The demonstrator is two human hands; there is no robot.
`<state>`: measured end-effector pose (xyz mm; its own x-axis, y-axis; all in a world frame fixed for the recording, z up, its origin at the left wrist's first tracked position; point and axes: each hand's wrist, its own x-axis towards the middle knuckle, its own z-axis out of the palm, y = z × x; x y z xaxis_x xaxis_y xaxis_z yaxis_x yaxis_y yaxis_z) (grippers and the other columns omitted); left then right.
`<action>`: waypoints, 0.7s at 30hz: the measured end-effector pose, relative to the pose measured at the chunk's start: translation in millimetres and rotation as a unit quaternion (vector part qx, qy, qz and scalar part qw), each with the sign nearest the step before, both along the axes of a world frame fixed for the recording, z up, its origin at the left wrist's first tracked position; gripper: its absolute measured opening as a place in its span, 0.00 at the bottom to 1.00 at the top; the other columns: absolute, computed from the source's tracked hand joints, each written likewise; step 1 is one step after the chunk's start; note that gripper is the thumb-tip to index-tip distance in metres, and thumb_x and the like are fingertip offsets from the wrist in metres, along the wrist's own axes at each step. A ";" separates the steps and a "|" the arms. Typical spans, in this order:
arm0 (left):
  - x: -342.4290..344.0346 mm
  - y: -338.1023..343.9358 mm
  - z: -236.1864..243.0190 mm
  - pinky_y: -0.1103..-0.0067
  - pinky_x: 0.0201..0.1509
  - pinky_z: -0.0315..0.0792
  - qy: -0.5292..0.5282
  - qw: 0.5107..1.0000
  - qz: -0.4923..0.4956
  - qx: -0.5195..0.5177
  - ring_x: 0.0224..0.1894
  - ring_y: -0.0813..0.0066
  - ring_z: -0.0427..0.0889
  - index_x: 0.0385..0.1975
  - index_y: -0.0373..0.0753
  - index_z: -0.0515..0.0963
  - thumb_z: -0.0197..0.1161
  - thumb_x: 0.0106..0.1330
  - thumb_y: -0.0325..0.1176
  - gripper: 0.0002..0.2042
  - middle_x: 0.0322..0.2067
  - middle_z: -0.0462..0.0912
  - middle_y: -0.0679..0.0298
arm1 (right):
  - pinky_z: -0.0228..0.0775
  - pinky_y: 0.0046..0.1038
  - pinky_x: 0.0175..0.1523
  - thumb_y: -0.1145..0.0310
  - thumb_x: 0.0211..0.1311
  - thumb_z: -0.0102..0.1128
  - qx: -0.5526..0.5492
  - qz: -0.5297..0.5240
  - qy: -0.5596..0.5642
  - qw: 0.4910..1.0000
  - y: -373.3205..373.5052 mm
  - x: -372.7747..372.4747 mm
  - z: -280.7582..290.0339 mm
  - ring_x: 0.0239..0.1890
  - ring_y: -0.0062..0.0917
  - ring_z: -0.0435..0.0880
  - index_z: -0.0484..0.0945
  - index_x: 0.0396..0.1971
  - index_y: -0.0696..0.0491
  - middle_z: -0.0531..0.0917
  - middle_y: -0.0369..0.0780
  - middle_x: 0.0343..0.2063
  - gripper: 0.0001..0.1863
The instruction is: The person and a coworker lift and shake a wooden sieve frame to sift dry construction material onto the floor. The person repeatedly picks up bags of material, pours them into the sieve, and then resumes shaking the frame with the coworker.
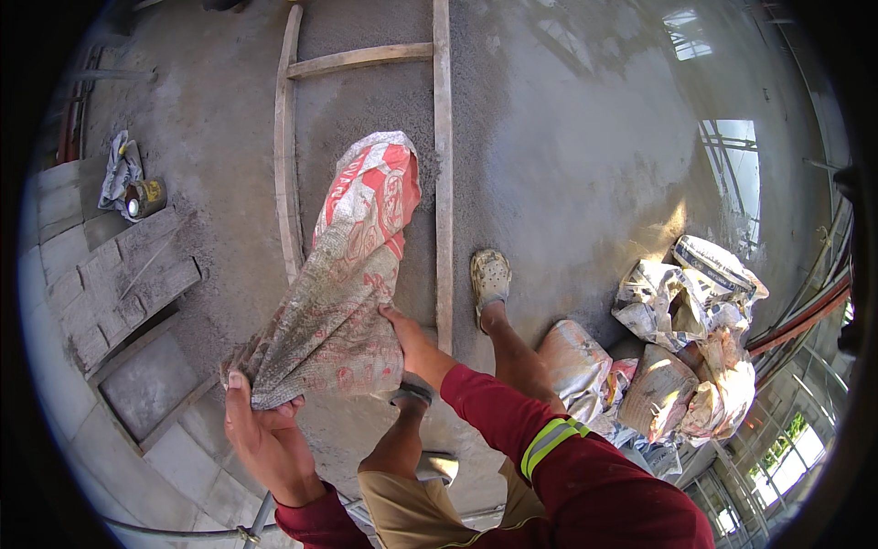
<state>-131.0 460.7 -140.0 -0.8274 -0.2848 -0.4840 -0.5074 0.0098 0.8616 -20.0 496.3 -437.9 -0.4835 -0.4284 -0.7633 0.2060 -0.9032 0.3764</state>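
A dirty woven sack, white with red print, stretches diagonally in front of me over a timber frame like a ladder lying on wet grey concrete. My left hand grips its bunched lower-left corner, thumb over the fabric. My right hand holds its right edge lower down from the sack's wide red end, fingers partly hidden behind the cloth.
Several crumpled sacks are heaped beside my legs on the right. Grey blocks, a tin and a crumpled bag lie at left. A sandalled foot stands right of the timber. Metal tubing runs along the lower edge.
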 end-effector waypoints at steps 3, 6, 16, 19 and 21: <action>7.2 -9.6 -7.5 0.78 0.33 0.73 -0.008 1.000 -0.021 0.002 0.29 0.78 0.81 0.46 0.36 0.79 0.58 0.77 0.43 0.15 0.35 0.85 0.64 | 0.71 0.49 0.67 0.52 0.75 0.55 0.017 0.017 -0.010 1.000 -3.7 14.9 -8.3 0.61 0.45 0.79 0.67 0.68 0.54 0.77 0.51 0.61 0.30; 17.6 -12.0 0.7 0.79 0.32 0.72 -0.015 0.999 -0.026 -0.013 0.26 0.80 0.78 0.50 0.37 0.79 0.55 0.78 0.42 0.15 0.36 0.87 0.65 | 0.69 0.49 0.69 0.46 0.74 0.56 -0.038 -0.044 0.011 0.998 -4.2 26.3 -0.9 0.64 0.45 0.76 0.66 0.70 0.53 0.74 0.51 0.65 0.34; 44.8 -22.2 0.4 0.72 0.30 0.76 -0.055 0.998 -0.036 0.004 0.20 0.72 0.78 0.30 0.33 0.77 0.62 0.75 0.41 0.16 0.21 0.81 0.59 | 0.66 0.54 0.69 0.37 0.66 0.61 -0.023 -0.026 0.031 0.999 -52.9 47.5 1.7 0.62 0.46 0.77 0.66 0.71 0.51 0.77 0.48 0.63 0.42; 34.1 -26.8 -11.0 0.75 0.31 0.74 -0.052 0.994 -0.081 0.054 0.22 0.75 0.77 0.29 0.33 0.78 0.62 0.76 0.41 0.17 0.22 0.81 0.59 | 0.68 0.54 0.68 0.38 0.68 0.60 -0.034 -0.008 -0.015 0.999 -55.4 47.6 1.8 0.59 0.45 0.79 0.67 0.69 0.51 0.78 0.47 0.61 0.40; 24.9 -27.8 -20.6 0.76 0.31 0.74 -0.056 0.995 -0.071 0.048 0.22 0.76 0.77 0.29 0.34 0.79 0.62 0.76 0.41 0.16 0.23 0.81 0.61 | 0.69 0.54 0.68 0.40 0.70 0.58 -0.025 -0.029 -0.036 0.999 -58.4 49.6 3.6 0.58 0.45 0.80 0.68 0.68 0.52 0.78 0.48 0.61 0.37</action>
<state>-106.0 432.9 -160.6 -0.7957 -0.1159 -0.5945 -0.5993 0.0083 0.8005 29.6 438.0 -434.3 -0.4529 -0.4398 -0.7755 0.1246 -0.8925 0.4334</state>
